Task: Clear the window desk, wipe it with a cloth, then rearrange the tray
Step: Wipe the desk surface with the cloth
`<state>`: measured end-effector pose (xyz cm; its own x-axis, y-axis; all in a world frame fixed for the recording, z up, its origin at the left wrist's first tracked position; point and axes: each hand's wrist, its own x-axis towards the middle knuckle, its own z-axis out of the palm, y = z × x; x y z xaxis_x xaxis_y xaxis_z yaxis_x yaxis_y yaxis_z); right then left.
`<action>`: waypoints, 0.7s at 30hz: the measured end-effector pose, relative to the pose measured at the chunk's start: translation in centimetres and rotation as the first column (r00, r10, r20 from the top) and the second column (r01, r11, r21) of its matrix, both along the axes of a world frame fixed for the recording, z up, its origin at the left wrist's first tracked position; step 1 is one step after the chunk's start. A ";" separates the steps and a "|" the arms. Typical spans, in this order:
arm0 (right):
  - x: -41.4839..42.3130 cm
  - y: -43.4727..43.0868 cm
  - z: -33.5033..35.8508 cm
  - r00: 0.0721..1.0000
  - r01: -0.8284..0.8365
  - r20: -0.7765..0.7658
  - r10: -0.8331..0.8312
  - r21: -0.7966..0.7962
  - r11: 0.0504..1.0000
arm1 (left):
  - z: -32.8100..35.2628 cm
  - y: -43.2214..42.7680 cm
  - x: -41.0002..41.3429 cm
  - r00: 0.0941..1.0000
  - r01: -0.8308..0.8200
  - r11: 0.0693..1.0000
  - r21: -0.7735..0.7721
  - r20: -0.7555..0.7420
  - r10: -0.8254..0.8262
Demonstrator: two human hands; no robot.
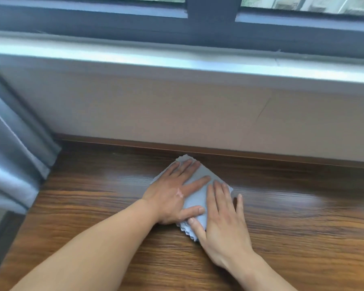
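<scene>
A folded grey-blue cloth with pinked edges lies flat on the dark wooden window desk, close to the desk's back edge. My left hand presses on the cloth's left half with straight, spread fingers. My right hand lies flat on the cloth's right half, its little finger reaching past the cloth onto the wood. Both hands cover much of the cloth. No tray is in view.
A beige wall panel rises directly behind the desk, under a pale window sill and a dark window frame. A grey curtain hangs at the left and overlaps the desk's left end.
</scene>
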<state>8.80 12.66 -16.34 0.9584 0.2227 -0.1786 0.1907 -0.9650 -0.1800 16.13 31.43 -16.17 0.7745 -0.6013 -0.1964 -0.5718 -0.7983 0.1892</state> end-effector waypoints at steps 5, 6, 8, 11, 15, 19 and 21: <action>2.2 7.4 1.4 0.981 -0.178 -0.067 0.182 0.063 0.982 | 0.5 8.3 -1.7 0.977 -0.211 0.977 0.004 0.025 0.211; 2.5 9.0 1.6 0.976 -0.205 -0.061 0.209 0.062 0.977 | 0.5 10.1 -2.1 0.969 -0.246 0.969 0.018 0.030 0.246; 3.0 12.3 1.8 0.963 -0.256 -0.074 0.257 0.033 0.966 | 0.7 13.4 -2.6 0.951 -0.307 0.951 0.045 0.039 0.306; 3.9 16.8 2.0 0.946 -0.313 -0.085 0.314 0.030 0.949 | 0.9 17.8 -3.1 0.927 -0.375 0.926 0.053 0.038 0.373; 5.3 21.8 2.3 0.923 -0.372 -0.086 0.374 0.046 0.927 | 0.8 22.6 -3.1 0.891 -0.454 0.889 0.054 0.062 0.451; 5.8 24.9 2.4 0.911 -0.393 -0.113 0.397 0.055 0.918 | 0.6 25.6 -3.2 0.870 -0.492 0.870 0.044 0.057 0.489; 5.0 25.5 2.3 0.908 -0.400 -0.112 0.404 0.055 0.915 | 0.6 26.2 -3.9 0.865 -0.501 0.864 0.049 0.049 0.499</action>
